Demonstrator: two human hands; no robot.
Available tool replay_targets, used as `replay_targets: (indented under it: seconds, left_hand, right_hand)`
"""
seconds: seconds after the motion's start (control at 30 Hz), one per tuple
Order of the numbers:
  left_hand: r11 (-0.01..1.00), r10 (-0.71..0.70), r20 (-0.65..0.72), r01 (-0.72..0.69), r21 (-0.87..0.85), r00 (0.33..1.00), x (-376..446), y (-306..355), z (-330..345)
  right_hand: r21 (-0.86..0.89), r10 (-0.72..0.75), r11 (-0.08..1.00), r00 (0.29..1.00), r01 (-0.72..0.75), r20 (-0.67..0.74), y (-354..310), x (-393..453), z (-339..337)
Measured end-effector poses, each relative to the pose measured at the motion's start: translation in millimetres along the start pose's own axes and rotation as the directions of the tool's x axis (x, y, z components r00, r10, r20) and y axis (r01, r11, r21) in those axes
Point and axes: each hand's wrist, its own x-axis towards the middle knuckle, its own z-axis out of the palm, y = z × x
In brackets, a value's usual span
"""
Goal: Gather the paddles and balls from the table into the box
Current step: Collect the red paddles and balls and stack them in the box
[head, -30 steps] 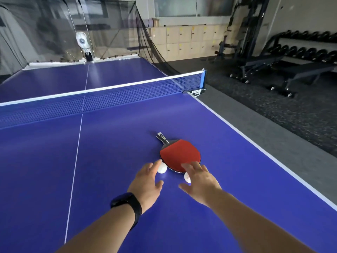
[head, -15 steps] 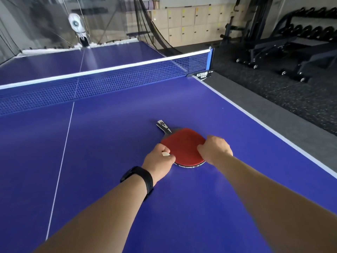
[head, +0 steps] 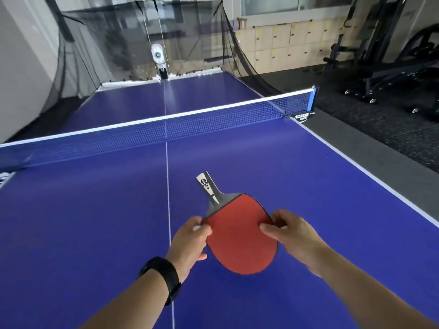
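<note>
A red-faced paddle [head: 240,236] with a black and white handle is held above the blue table [head: 83,222], handle pointing away from me. My right hand [head: 292,233] pinches the blade's right edge. My left hand [head: 192,241], with a black wristband, is curled around a white ball [head: 196,228] and touches the blade's left edge. The second ball is hidden; I cannot tell whether my right hand holds it. No box is in view.
The blue net [head: 154,131] crosses the table ahead. A ball machine [head: 158,55] with a black catch net [head: 114,43] stands at the far end. Gym equipment [head: 384,67] and dark floor mats lie to the right, past the table's white edge line.
Both hands closed over the two balls beside the paddle, then lifted the paddle off the table. The view has swung left and the paddle now sits nearer the centre line.
</note>
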Motion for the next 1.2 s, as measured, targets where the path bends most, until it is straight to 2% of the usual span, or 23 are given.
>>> replay_targets:
  seconds: [0.1,0.2,0.37,0.6,0.77,0.9,1.1,1.2]
  left_hand:
    - [0.998,-0.032,0.013,0.032,0.048,0.999,-56,-1,-80]
    - [0.997,-0.002,0.052,-0.002,0.076,0.999,-120,-4,-161]
    - [0.994,0.047,0.079,-0.054,0.096,0.996,-230,-34,-288]
    - [0.992,0.076,-0.002,-0.075,0.101,0.997,-365,-89,-423]
    - [0.992,0.031,-0.049,-0.024,0.123,0.998,-431,-138,-473]
    - [0.988,-0.096,-0.074,0.104,0.114,0.993,-472,-182,-488]
    - [0.951,-0.299,-0.112,0.306,0.054,0.948,-500,-257,-472]
    - [0.918,-0.377,-0.125,0.388,0.084,0.918,-491,-299,-458]
  right_hand:
    - [-0.038,-0.125,0.991,0.990,0.127,0.061,-53,-49,32]
    - [-0.056,-0.202,0.976,0.972,0.209,0.120,-107,-100,69]
    - [-0.124,-0.281,0.946,0.948,0.299,0.147,-174,-190,159]
    - [-0.259,-0.335,0.895,0.931,0.362,0.143,-244,-317,287]
    - [-0.292,-0.292,0.896,0.939,0.335,0.181,-247,-385,355]
    - [-0.325,-0.214,0.894,0.932,0.308,0.293,-234,-417,400]
    - [-0.544,-0.115,0.771,0.912,0.331,0.393,-182,-427,466]
    - [-0.616,-0.057,0.714,0.905,0.331,0.421,-147,-425,492]
